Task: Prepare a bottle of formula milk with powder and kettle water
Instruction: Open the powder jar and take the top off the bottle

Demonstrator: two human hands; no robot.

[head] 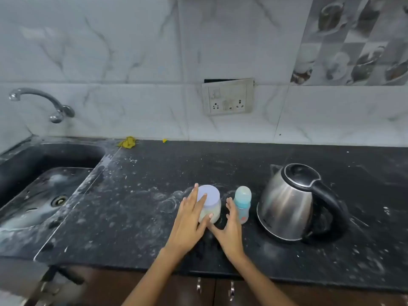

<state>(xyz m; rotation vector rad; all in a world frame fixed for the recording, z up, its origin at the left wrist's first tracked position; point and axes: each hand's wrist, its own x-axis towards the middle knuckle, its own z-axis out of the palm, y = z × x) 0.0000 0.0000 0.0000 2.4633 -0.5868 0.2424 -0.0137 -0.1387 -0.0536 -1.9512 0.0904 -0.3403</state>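
Observation:
A clear powder jar [212,205] with a pale lilac lid stands on the black counter [136,195], holding whitish powder. My left hand [189,219] wraps its left side, fingers on the lid and thumb on the front. My right hand [229,226] is spread open between the jar and a small blue baby bottle [242,203], which stands upright with its cap on; its thumb reaches toward the jar's base. Farther right sits a steel kettle [289,204] with a black lid and handle, its spout pointing to the back left.
A dark sink [44,191] with a wall tap [42,102] fills the left. A socket panel [227,98] is on the tiled wall behind. A yellow scrap [128,142] lies at the counter's back edge. Cabinet handles [214,286] show below.

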